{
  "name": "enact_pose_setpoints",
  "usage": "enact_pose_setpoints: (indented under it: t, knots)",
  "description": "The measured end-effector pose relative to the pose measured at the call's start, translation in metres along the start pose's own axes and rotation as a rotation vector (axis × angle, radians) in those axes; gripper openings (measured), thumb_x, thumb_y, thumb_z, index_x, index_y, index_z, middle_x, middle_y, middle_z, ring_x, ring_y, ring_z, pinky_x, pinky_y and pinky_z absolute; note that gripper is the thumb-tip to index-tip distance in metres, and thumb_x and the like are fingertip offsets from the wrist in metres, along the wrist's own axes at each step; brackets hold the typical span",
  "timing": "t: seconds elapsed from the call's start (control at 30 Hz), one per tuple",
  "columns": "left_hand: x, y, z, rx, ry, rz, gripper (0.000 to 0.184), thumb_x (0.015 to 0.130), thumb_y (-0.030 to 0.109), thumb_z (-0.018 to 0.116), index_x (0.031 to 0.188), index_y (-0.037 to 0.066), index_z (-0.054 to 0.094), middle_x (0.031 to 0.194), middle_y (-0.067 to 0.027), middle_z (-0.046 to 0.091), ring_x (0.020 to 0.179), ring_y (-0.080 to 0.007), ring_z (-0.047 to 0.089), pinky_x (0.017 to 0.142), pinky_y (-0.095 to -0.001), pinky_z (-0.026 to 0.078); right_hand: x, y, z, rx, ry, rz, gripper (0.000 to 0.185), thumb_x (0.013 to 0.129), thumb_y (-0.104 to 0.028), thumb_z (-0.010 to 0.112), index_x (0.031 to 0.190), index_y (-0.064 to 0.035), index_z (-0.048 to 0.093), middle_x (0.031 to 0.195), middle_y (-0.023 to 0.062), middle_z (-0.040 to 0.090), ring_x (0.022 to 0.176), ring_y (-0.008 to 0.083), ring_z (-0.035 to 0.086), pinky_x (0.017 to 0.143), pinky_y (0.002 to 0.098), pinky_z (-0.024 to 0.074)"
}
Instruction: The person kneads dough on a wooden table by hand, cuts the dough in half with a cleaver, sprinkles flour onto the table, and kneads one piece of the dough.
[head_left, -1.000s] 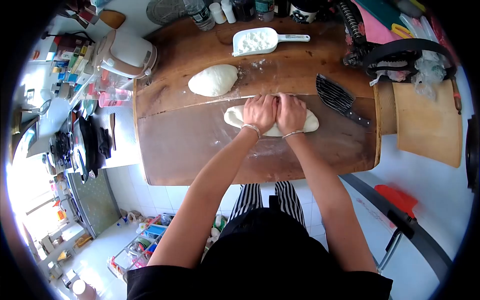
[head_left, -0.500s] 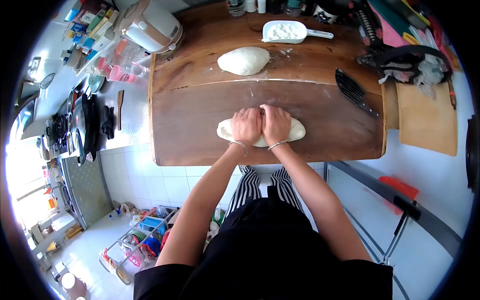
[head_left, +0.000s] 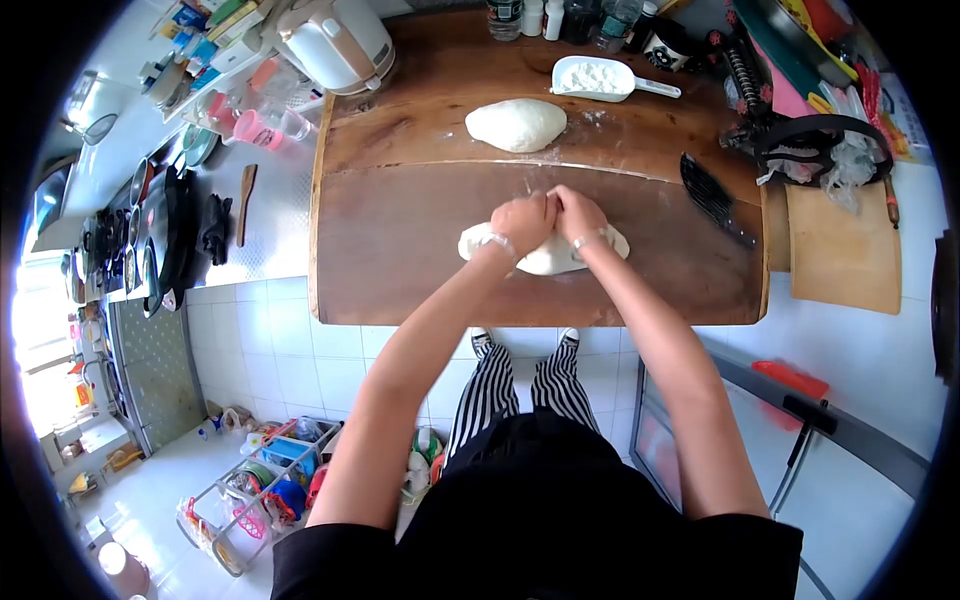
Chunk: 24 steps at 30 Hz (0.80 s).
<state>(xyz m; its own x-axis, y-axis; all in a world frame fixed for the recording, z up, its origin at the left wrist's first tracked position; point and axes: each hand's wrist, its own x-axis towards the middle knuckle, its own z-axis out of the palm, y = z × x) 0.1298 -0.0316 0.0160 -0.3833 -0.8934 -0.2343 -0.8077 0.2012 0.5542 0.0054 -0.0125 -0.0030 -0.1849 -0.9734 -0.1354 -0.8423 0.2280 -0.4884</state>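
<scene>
A long piece of white dough (head_left: 548,258) lies crosswise on the brown board near the table's front. My left hand (head_left: 525,222) is on its left-middle part, fingers curled at the dough's far edge. Beside it, touching at the fingertips, my right hand (head_left: 580,213) is closed on the same dough. Both palms face down and hide the dough's middle; its two ends show. Farther back sits a second, oval lump of dough (head_left: 516,125). A white scoop of flour (head_left: 594,78) rests behind that, to the right.
The wooden table (head_left: 420,130) carries a black cleaver (head_left: 708,195) on the right and a kettle (head_left: 337,45) at the back left. Bottles (head_left: 505,18) line the far edge. A wooden board (head_left: 845,245) is right of the table; a rack (head_left: 262,490) stands on the floor.
The camera view has shifted. My hands and the dough moved toward the table's front edge, then slightly back from it. My fingers, flatter on the dough earlier, are now more curled.
</scene>
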Motion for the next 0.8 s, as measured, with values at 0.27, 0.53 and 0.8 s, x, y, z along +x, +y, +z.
enact_pose_setpoints:
  t: [0.27, 0.53, 0.8]
  knots:
    - [-0.08, -0.093, -0.023, -0.383, -0.046, -0.04, 0.038, 0.098, 0.035, 0.049, 0.107, 0.003, 0.068, 0.092, -0.0194, 0.069, 0.082, -0.0328, 0.068, 0.074, -0.0408, 0.053, -0.07, -0.043, 0.049, -0.006, 0.556, -0.366, 0.008, 0.083, -0.019, 0.061, 0.09, -0.0154, 0.061, 0.082, -0.0005, 0.064, 0.084, 0.0209, 0.06, 0.083, 0.0394, 0.0399]
    - [-0.077, -0.113, -0.002, -1.153, 0.082, -0.315, 0.031, 0.101, 0.027, 0.051, 0.099, 0.0, 0.065, 0.088, -0.0017, 0.065, 0.079, -0.0111, 0.055, 0.071, -0.0282, 0.047, -0.003, -0.038, 0.045, -0.112, 0.43, -0.396, 0.013, 0.085, -0.018, 0.059, 0.098, -0.0135, 0.061, 0.087, 0.0026, 0.066, 0.091, 0.0228, 0.06, 0.084, 0.0395, 0.0417]
    - [-0.002, -0.071, -0.016, -0.234, 0.348, 0.274, 0.039, 0.095, 0.02, 0.046, 0.13, 0.004, 0.048, 0.135, -0.0201, 0.049, 0.122, -0.0376, 0.047, 0.101, -0.046, 0.037, 0.024, -0.03, 0.03, 1.23, 0.435, 0.04, 0.016, 0.095, -0.017, 0.054, 0.103, -0.0048, 0.062, 0.098, 0.0114, 0.069, 0.09, 0.0252, 0.067, 0.082, 0.0359, 0.0507]
